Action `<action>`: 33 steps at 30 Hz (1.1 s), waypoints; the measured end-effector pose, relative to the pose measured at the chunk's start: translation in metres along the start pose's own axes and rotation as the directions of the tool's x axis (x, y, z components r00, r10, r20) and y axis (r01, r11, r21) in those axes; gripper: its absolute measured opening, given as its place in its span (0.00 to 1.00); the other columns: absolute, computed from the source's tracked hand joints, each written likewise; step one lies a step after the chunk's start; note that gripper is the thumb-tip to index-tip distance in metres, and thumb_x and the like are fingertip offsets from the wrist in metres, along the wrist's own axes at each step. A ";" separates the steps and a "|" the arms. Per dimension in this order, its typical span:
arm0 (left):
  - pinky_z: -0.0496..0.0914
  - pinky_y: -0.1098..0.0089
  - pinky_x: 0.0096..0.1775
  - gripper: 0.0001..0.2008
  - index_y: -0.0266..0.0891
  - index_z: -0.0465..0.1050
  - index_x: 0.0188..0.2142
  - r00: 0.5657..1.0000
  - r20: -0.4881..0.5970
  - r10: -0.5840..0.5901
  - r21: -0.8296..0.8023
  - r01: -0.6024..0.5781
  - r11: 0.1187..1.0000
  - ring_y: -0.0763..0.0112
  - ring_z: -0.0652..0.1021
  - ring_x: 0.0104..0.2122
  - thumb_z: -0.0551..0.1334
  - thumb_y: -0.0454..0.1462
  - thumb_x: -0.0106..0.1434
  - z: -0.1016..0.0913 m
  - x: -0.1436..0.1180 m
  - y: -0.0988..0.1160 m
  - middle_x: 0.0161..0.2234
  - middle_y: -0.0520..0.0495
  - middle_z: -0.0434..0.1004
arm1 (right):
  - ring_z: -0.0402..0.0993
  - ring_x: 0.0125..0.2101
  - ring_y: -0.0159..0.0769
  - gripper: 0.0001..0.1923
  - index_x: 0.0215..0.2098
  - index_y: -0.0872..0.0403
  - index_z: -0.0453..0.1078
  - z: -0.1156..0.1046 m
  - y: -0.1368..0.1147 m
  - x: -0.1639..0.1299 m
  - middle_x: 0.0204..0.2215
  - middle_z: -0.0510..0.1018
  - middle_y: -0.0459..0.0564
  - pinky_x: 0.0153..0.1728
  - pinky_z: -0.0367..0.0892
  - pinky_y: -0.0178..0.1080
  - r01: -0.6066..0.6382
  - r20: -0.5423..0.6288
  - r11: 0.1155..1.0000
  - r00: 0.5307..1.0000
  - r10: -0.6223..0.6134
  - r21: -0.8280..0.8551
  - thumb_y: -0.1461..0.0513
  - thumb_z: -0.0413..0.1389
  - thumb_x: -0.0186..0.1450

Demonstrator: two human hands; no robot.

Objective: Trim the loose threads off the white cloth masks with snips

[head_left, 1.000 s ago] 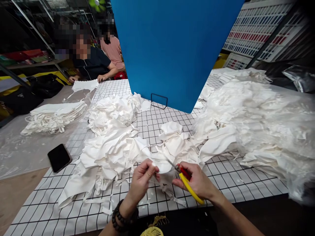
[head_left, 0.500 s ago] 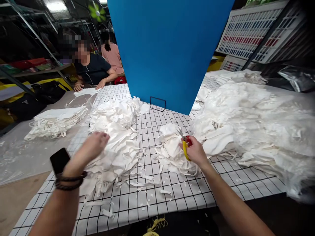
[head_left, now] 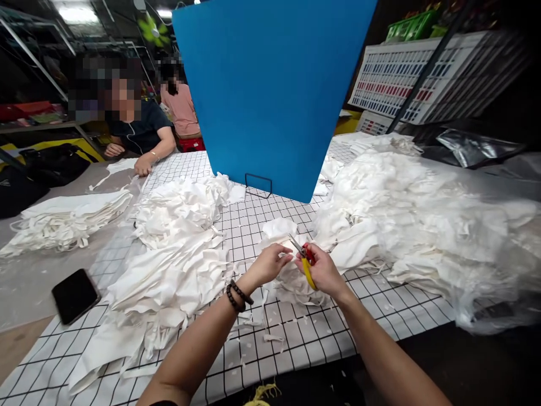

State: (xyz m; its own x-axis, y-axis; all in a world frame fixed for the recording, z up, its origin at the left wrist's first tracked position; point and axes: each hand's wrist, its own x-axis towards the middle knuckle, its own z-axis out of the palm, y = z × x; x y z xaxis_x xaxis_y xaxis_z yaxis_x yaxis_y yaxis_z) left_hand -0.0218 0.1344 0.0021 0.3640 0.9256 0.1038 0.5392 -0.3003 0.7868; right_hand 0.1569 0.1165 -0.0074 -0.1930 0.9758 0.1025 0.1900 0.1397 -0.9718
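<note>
My left hand (head_left: 270,263) pinches the edge of a white fabric piece (head_left: 281,230) on top of a small heap in the middle of the gridded table (head_left: 304,332). My right hand (head_left: 322,269) grips yellow and red snips (head_left: 305,260), their metal tips pointing up and left at that piece, close to my left fingers. A beaded bracelet sits on my left wrist. To my left lies a wide pile of white fabric pieces (head_left: 169,270).
A big mound of white pieces under clear plastic (head_left: 422,225) fills the right side. A blue board (head_left: 270,90) stands upright behind. A black phone (head_left: 76,295) lies at left. Two other people sit at the far left end beside stacked pieces (head_left: 63,220).
My left hand let a piece go onto the left pile, then came back to the middle heap. My right hand reached there with the snips, and both hands now meet on a new piece.
</note>
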 end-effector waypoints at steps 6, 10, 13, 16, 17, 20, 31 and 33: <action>0.67 0.71 0.32 0.09 0.38 0.75 0.39 1.000 -0.020 0.019 -0.001 -0.019 1.000 0.69 0.75 0.30 0.59 0.39 0.65 -0.005 -0.009 0.009 0.33 0.48 0.78 | 0.66 0.29 0.32 0.10 0.35 0.53 0.66 -0.005 -0.009 -0.013 0.30 0.71 0.44 0.32 0.64 0.34 0.019 0.001 1.000 1.000 -0.019 0.003 0.61 0.61 0.57; 0.64 0.69 0.34 0.12 0.38 0.75 0.33 0.991 -0.136 0.014 0.087 -0.002 0.996 0.66 0.73 0.31 0.60 0.45 0.64 -0.019 -0.036 0.035 0.30 0.47 0.76 | 0.64 0.30 0.32 0.09 0.37 0.52 0.65 -0.013 -0.021 -0.021 0.31 0.68 0.44 0.33 0.63 0.33 0.072 -0.110 0.996 0.991 -0.077 -0.051 0.63 0.59 0.58; 0.62 0.70 0.31 0.16 0.38 0.74 0.26 0.993 -0.082 -0.082 0.041 0.085 0.995 0.67 0.72 0.27 0.62 0.47 0.62 -0.030 -0.056 0.050 0.24 0.47 0.75 | 0.62 0.29 0.31 0.07 0.36 0.52 0.66 -0.015 -0.029 -0.028 0.30 0.67 0.44 0.31 0.62 0.33 0.110 -0.116 0.983 0.985 -0.128 -0.147 0.64 0.58 0.59; 0.60 0.72 0.26 0.18 0.37 0.76 0.29 0.947 0.226 -0.228 -0.312 0.292 0.904 0.73 0.69 0.21 0.60 0.49 0.64 -0.029 -0.067 0.055 0.21 0.49 0.74 | 0.62 0.28 0.31 0.08 0.36 0.52 0.67 -0.012 -0.034 -0.034 0.31 0.68 0.44 0.30 0.63 0.33 0.104 -0.032 0.979 0.993 -0.111 -0.177 0.66 0.58 0.57; 0.60 0.73 0.25 0.18 0.36 0.77 0.32 0.918 0.308 -0.250 -0.433 0.370 0.822 0.74 0.68 0.19 0.60 0.49 0.63 -0.025 -0.069 0.054 0.19 0.50 0.73 | 0.62 0.28 0.31 0.09 0.36 0.52 0.67 -0.011 -0.034 -0.037 0.30 0.69 0.44 0.30 0.63 0.33 0.098 -0.009 0.980 0.995 -0.102 -0.174 0.66 0.58 0.57; 0.61 0.74 0.25 0.19 0.35 0.77 0.38 0.887 0.373 -0.271 -0.678 0.460 0.574 0.76 0.66 0.18 0.62 0.50 0.61 -0.007 -0.073 0.047 0.17 0.53 0.69 | 0.62 0.29 0.31 0.08 0.37 0.52 0.67 -0.011 -0.033 -0.044 0.30 0.68 0.44 0.31 0.63 0.33 0.089 0.012 0.985 0.996 -0.088 -0.147 0.66 0.58 0.58; 0.68 0.66 0.43 0.13 0.38 0.80 0.32 0.989 -0.083 -0.123 -0.664 0.038 0.747 0.61 0.73 0.44 0.62 0.45 0.63 0.026 -0.073 0.053 0.51 0.39 0.72 | 0.68 0.29 0.33 0.09 0.38 0.52 0.66 -0.013 -0.023 -0.071 0.29 0.73 0.45 0.30 0.66 0.34 -0.067 -0.003 0.997 0.998 0.067 -0.039 0.60 0.59 0.60; 0.68 0.69 0.33 0.14 0.37 0.79 0.33 0.991 -0.008 -0.134 -0.725 0.087 0.684 0.67 0.74 0.31 0.62 0.45 0.63 0.030 -0.071 0.052 0.38 0.41 0.77 | 0.68 0.28 0.34 0.10 0.37 0.52 0.66 -0.022 -0.026 -0.075 0.28 0.72 0.45 0.28 0.66 0.34 -0.098 -0.021 0.992 0.995 0.097 -0.074 0.59 0.60 0.59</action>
State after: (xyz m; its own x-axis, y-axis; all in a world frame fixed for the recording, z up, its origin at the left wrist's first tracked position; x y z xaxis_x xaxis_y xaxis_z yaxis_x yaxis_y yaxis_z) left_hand 0.0030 0.0465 0.0172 0.2826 0.9592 0.0024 -0.1502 0.0418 0.9878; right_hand 0.1873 0.0430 0.0152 -0.1530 0.9881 0.0126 0.2786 0.0553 -0.9588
